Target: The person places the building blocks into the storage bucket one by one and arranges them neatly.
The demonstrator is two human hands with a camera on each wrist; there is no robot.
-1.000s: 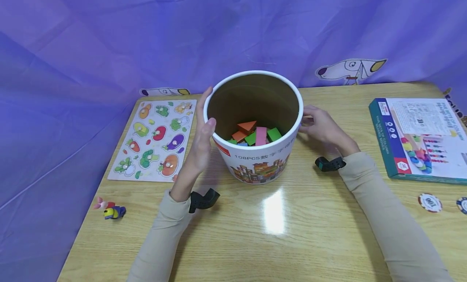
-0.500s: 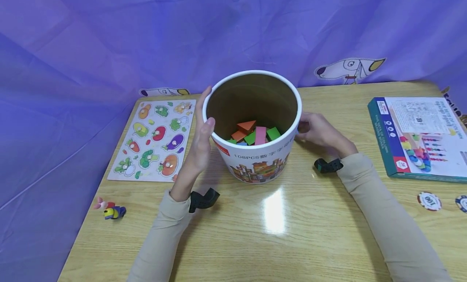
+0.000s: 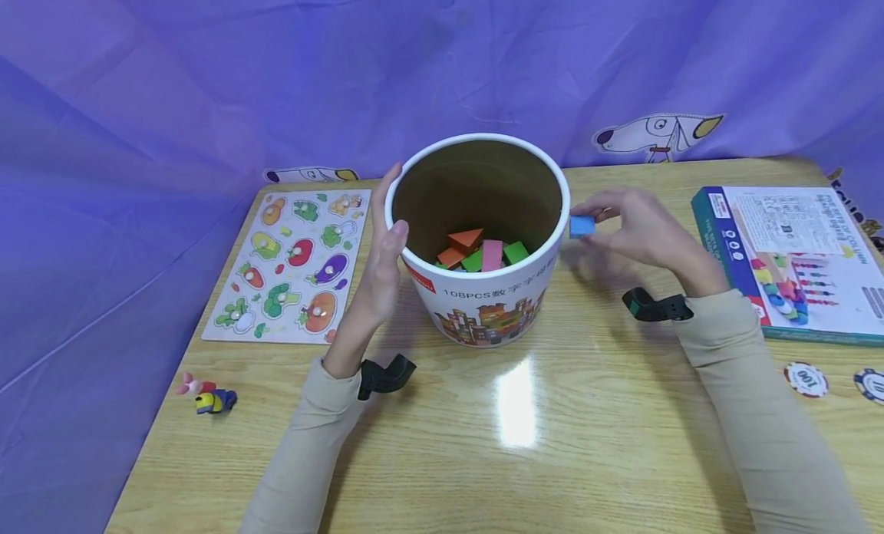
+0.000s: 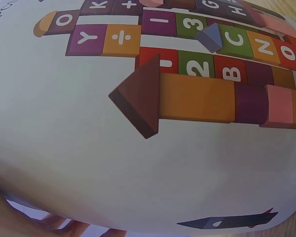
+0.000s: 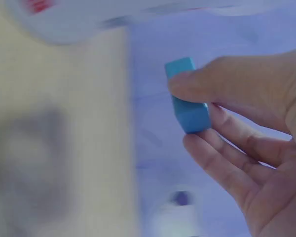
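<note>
A white bucket [image 3: 483,292] with printed blocks on its side stands upright on the table. Inside lie several toy blocks: an orange triangle [image 3: 466,239], a pink block [image 3: 492,255] and a green block [image 3: 515,252]. My left hand [image 3: 380,277] rests against the bucket's left side near the rim, thumb and fingers extended; some fingers are hidden behind it. Just right of the rim, my right hand [image 3: 638,229] pinches a blue block [image 3: 582,225] between thumb and fingers. The right wrist view shows this blue block [image 5: 187,101] clearly, under the thumb.
A vegetable peg puzzle board [image 3: 290,269] lies at left, with small toy figures [image 3: 216,401] in front. On the right are a flat game box [image 3: 801,265] and poker chips [image 3: 806,380]. A purple curtain [image 3: 442,66] hangs behind the table.
My right hand has moved rightward from low beside the bucket, and the blue block now shows in its fingers. The left hand and the bucket stay in place.
</note>
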